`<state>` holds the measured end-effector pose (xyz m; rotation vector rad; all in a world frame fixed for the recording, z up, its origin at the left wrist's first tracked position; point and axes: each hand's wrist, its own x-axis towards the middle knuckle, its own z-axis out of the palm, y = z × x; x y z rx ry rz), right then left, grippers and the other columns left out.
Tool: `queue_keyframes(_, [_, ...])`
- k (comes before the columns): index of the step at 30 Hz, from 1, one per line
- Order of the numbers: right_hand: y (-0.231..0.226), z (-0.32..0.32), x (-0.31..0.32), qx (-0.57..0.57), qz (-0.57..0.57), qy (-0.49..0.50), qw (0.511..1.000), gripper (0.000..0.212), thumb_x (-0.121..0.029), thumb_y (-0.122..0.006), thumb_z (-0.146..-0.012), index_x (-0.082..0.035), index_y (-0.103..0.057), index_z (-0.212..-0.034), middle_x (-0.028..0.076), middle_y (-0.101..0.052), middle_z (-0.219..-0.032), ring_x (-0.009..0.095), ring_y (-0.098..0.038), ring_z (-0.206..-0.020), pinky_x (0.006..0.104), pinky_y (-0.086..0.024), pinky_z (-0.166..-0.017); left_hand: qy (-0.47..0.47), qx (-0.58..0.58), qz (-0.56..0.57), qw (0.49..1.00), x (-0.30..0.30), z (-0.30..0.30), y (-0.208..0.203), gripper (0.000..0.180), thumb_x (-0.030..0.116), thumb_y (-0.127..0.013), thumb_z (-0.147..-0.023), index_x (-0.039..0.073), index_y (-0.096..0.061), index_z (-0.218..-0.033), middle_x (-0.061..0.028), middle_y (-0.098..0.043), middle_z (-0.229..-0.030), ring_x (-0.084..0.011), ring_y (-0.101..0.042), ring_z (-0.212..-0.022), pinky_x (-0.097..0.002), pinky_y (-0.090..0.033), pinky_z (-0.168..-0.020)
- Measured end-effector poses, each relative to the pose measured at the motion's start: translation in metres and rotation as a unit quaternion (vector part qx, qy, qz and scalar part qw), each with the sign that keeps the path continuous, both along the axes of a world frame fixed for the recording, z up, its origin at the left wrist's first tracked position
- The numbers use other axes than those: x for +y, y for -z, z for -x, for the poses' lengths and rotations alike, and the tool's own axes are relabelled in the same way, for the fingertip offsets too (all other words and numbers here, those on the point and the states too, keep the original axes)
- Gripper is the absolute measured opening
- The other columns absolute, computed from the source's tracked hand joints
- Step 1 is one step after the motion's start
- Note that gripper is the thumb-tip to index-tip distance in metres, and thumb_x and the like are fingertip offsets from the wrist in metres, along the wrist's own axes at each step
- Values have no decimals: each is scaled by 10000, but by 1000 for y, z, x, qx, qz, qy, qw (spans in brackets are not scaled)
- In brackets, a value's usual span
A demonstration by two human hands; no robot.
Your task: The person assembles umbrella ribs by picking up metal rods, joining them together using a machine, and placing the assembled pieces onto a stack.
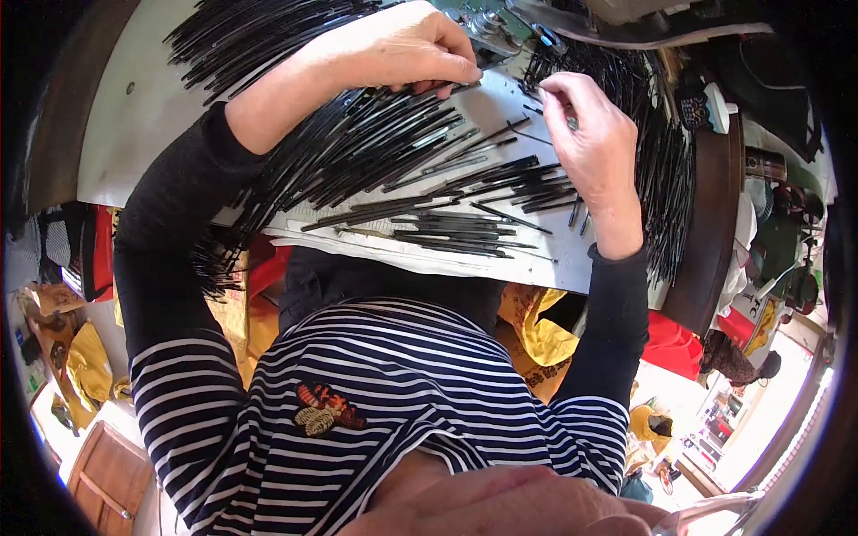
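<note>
Many thin black strips [375, 147] lie in fanned bundles across the white tabletop [121, 147]. My left hand [407, 49] reaches over the far bundles, its fingers curled and thumb and forefinger pinched together. A dark tip shows at its fingertips, too small to name. Facing it, a short gap to the right, my right hand [592, 129] also pinches with thumb and forefinger, beside a pile of black strips [661, 188]; whatever it holds, if anything, I cannot make out. Just beyond both hands stands a small metal device [487, 31], partly out of view.
Loose strips [465, 234] lie near the table's front edge, close to my body. A dark wooden rim [710, 223] bounds the right side, with a patterned cup-like object [704, 109] there. Yellow bags [536, 326] and red cloth [670, 344] sit below the table.
</note>
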<state>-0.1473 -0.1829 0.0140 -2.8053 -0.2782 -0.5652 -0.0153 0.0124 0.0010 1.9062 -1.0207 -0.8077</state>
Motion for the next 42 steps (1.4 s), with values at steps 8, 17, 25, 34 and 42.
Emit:
queue_keyframes(8, [0,-17,30,26,-653,-31,756,88,11,-574,-835,13,-551,-920,155,-630,-944,202,-642,-819,264,-532,-694,-18,52,64,996,-1,3,4,284,273,-560,-858,7,-621,-935,-22,-618,-704,-52,-549,-524,-172,-382,-414])
queue_keyframes(17, [7,-12,37,180,-457,35,870,209,-55,-543,-856,30,-580,-1044,42,-617,-719,57,-538,-558,185,-436,-519,-74,116,125,983,5,-12,13,239,268,-560,-883,36,-613,-902,1,-581,-642,-35,-501,-469,-153,-361,-412])
queue_keyframes(25, [8,-11,31,183,-480,44,857,247,-66,-513,-863,32,-550,-1086,44,-603,-677,48,-492,-484,190,-414,-461,-90,126,126,980,5,-14,11,222,254,-563,-883,39,-613,-900,-1,-574,-634,-38,-476,-457,-156,-355,-421])
queue_keyframes(34, [7,-13,30,182,-487,47,853,246,-66,-508,-865,34,-549,-1086,47,-603,-669,52,-497,-476,190,-411,-451,-77,95,123,985,5,-12,9,255,269,-559,-884,24,-611,-927,-5,-571,-632,-36,-473,-448,-160,-339,-400])
queue_keyframes(42, [4,-17,27,183,-489,36,852,257,-72,-507,-866,42,-543,-1094,50,-602,-673,51,-496,-472,189,-411,-446,-78,53,105,990,3,-13,3,292,276,-557,-884,7,-610,-984,-9,-575,-640,-33,-469,-440,-160,-335,-389])
